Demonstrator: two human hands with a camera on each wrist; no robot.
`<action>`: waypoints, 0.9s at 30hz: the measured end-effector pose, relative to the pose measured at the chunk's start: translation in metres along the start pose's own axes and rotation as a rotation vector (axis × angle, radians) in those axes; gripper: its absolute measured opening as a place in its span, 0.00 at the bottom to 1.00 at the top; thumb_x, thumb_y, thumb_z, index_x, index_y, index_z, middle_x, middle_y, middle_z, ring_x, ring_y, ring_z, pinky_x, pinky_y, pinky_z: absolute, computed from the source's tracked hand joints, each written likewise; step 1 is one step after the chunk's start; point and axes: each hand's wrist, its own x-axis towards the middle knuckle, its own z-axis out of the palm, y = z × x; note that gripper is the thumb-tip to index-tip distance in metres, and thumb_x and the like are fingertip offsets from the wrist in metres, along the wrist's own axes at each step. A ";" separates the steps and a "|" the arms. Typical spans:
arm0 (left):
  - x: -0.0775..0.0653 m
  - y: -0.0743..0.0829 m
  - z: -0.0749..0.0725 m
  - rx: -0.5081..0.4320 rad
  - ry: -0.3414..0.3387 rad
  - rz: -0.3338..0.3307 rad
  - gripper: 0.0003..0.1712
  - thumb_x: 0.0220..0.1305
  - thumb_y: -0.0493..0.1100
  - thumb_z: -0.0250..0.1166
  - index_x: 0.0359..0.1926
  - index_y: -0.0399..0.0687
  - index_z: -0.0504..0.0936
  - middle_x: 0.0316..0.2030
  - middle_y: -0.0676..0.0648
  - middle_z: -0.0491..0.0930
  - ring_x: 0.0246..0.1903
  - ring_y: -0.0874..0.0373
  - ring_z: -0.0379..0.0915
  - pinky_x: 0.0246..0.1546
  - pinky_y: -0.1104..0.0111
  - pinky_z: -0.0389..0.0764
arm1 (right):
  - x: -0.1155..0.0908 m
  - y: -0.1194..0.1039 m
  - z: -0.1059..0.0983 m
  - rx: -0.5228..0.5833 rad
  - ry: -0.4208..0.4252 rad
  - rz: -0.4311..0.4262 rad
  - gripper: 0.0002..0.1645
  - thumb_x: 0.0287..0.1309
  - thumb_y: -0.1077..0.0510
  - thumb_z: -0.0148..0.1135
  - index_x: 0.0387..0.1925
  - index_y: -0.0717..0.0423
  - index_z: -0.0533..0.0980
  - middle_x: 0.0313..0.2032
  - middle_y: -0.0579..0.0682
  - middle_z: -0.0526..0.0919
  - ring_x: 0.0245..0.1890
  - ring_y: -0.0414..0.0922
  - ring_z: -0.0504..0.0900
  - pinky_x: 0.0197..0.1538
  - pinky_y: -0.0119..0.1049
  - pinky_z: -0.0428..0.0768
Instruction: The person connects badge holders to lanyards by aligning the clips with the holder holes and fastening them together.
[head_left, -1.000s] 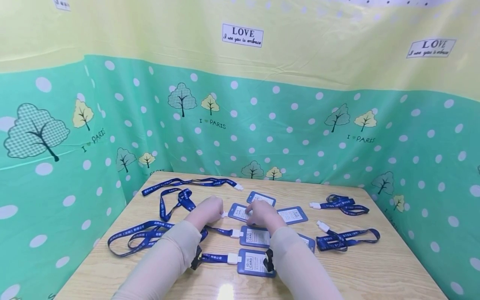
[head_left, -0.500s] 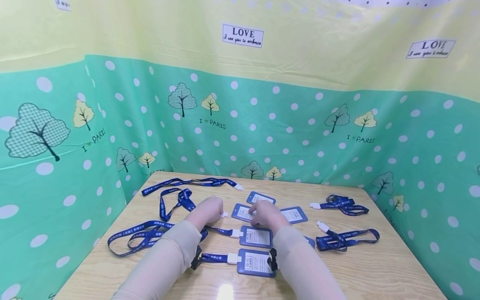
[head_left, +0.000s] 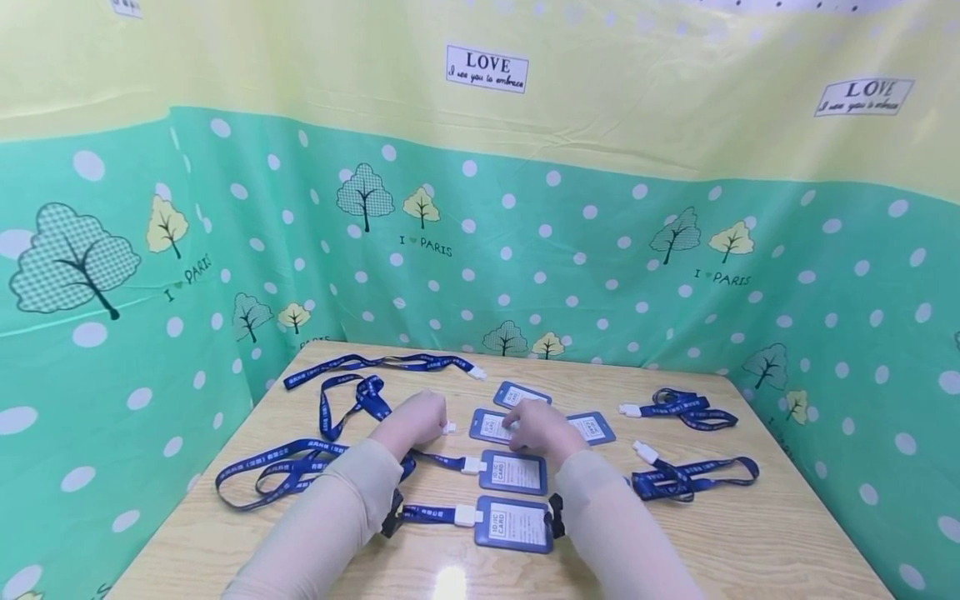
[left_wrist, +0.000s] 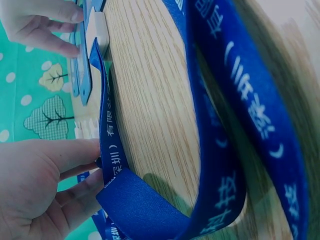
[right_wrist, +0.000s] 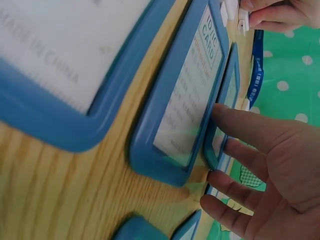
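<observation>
At left, we're seeing blue straps [head_left: 266,454] lying looped on the table [head_left: 750,558]. Our left hand [head_left: 420,418] is pinching a white clip [head_left: 449,428], fingers curled in. Just right of it, hole end facing the clip but not touching, the badge [head_left: 486,426] is sitting mid-table; our right hand [head_left: 538,427] is gripping it between thumb and fingers. Nearer us, two clipped badges [head_left: 513,523] are lying in a column. Past the right hand, another badge [head_left: 590,428] is showing, then two straps [head_left: 678,408] are lying bunched.
</observation>
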 end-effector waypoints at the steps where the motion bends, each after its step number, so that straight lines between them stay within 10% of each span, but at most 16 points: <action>1: 0.000 0.000 0.000 0.000 0.000 0.002 0.02 0.64 0.35 0.68 0.38 0.43 0.87 0.29 0.49 0.80 0.28 0.57 0.75 0.39 0.64 0.83 | 0.000 0.000 -0.001 0.001 -0.002 -0.001 0.23 0.49 0.60 0.79 0.49 0.41 0.87 0.59 0.51 0.80 0.56 0.55 0.79 0.60 0.58 0.77; 27: -0.003 0.002 0.000 0.003 0.012 -0.006 0.01 0.64 0.36 0.69 0.36 0.43 0.87 0.30 0.48 0.81 0.29 0.56 0.76 0.41 0.62 0.84 | -0.005 0.009 -0.008 -0.070 -0.021 -0.038 0.19 0.49 0.58 0.80 0.44 0.39 0.88 0.55 0.50 0.83 0.53 0.53 0.80 0.61 0.57 0.76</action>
